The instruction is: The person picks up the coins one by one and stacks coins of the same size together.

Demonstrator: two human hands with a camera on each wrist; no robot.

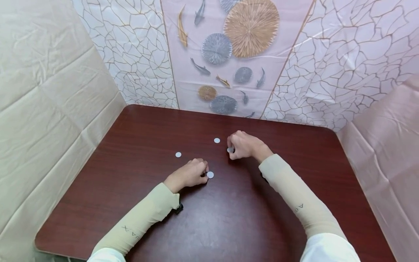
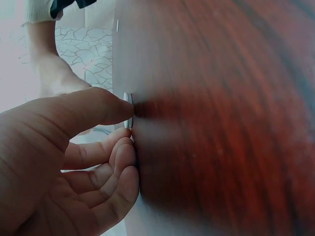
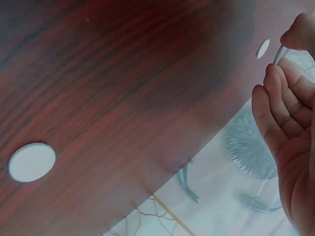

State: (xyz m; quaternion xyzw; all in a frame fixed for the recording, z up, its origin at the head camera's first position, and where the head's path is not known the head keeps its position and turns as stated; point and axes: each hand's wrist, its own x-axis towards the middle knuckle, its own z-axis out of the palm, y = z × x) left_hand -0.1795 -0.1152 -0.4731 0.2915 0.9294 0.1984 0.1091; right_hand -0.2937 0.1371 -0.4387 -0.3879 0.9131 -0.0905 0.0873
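Observation:
Four fingers and thumb of my left hand [image 1: 190, 174] gather at the edge of a flat white disc [image 1: 210, 175] lying on the dark red table. In the left wrist view, thumb and fingertips pinch that white disc [image 2: 128, 110] at its rim, close to the wood. Farther back and to the right, my right hand [image 1: 243, 145] holds another white disc [image 1: 230, 150] between thumb and fingers. The right wrist view shows this held disc [image 3: 280, 55] edge-on, raised off the tabletop.
One loose white disc [image 1: 178, 154] lies left of my left hand; another [image 1: 217, 140] lies just left of my right hand. The reddish-brown table [image 1: 147, 127] ends at a patterned cloth backdrop [image 1: 255, 91], with pale cloth walls [image 1: 49, 91] on both sides.

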